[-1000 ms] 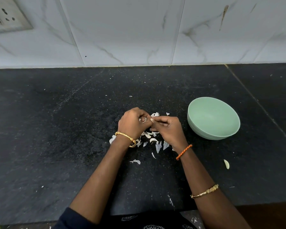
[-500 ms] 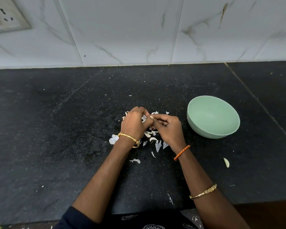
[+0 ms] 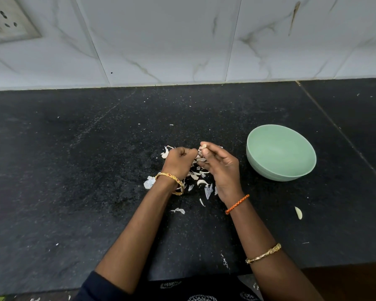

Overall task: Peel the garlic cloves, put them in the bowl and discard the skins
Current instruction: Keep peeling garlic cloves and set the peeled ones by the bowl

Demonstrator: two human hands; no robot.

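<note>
Head view: right hand [image 3: 223,168] fingers pinch garlic clove [image 3: 203,147] (left hand [image 3: 176,162] fisted).

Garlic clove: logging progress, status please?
Right hand pinches clove; left hand curled, contents hidden. Bowl looks empty. Skins litter counter.

A black speckled stone counter [image 3: 74,170] meets white marble-look wall tiles [image 3: 161,40]; a wall socket [image 3: 7,22] sits upper left.
</note>
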